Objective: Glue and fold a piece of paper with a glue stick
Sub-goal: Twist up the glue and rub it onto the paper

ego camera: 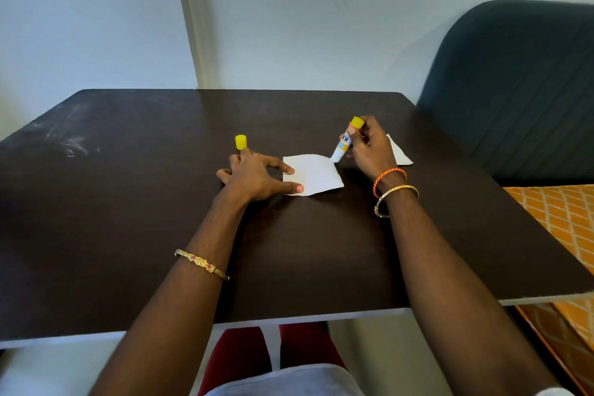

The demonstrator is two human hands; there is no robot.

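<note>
Small white paper square (313, 177) mid-frame on dark tabletop (128, 219); yellow glue-stick cap (240, 142) upper left of it; second white paper scrap (398, 151) right.

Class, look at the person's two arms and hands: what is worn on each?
Both forearms are bare, with no sleeves in view. The left arm wears one gold bangle set with pink stones, partway up the forearm. The right wrist wears a twisted orange thread band and, just behind it, a plain gold bangle. No rings can be made out.

Bare forearms, gold bangle (202, 264), orange thread band (389, 179), second gold bangle (396, 199)
</note>
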